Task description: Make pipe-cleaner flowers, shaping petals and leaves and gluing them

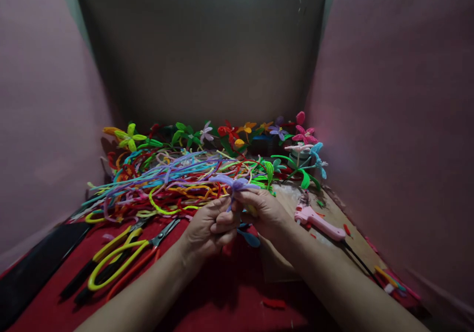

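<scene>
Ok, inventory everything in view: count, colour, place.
Flower: 1, purple, in hands
Pieces: some, blue, below hands
Pipe cleaners: many, multicoloured, beyond hands
Other flowers: several, multicoloured, back
Scissors: 1, yellow-handled, left
Hand tool: 1, yellow-black, by scissors
Glue gun: 1, pink, right
Board: 1, tan, right
Scraps: several, mixed, right
Strip: 1, black, left edge
Surface: 1, red, beneath
Walls: 2, pink, sides
Panel: 1, grey, back
Left hand: 1, bare, centre
Right hand: 1, bare, centre
</scene>
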`<state>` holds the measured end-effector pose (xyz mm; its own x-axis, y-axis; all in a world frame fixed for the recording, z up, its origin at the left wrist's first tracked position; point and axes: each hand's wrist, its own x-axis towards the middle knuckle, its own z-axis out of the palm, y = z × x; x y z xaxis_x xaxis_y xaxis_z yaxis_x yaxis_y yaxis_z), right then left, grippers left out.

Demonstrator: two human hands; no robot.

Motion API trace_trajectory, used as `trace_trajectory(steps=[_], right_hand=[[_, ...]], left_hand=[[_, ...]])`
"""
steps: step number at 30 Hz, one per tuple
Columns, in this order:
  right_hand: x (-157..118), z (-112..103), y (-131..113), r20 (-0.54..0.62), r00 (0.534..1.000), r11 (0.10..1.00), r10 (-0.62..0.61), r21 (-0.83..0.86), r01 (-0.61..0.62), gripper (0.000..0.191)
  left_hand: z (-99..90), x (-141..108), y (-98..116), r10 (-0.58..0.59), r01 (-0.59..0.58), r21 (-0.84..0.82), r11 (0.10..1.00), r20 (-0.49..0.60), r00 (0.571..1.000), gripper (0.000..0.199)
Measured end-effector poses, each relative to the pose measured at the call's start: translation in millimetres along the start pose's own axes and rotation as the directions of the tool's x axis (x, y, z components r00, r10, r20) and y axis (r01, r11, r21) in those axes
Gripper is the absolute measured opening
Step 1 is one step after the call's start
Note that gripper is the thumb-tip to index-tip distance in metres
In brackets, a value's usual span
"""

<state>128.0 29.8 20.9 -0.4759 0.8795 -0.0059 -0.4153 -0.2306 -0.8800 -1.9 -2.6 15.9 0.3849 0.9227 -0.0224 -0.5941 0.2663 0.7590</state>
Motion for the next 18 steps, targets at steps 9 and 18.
trace_trajectory(steps=[9, 18], right_hand=[[-4.4, 7.7, 2.2, -0.104, 0.976, 0.979, -0.194, 0.045, 0.199, 0.018], [-8.1, 7.6, 8.6, -0.005, 0.96, 0.935, -0.28, -0.229, 0.271, 0.018]], left_hand=[[4.4, -2.2, -4.4, 0.447, -0.221, 0.734, 0.643, -0.125, 0.886, 0.014], [12.6, -12.3, 0.9, 0.415, -0.187, 0.686, 0.703, -0.181, 0.892, 0.024]])
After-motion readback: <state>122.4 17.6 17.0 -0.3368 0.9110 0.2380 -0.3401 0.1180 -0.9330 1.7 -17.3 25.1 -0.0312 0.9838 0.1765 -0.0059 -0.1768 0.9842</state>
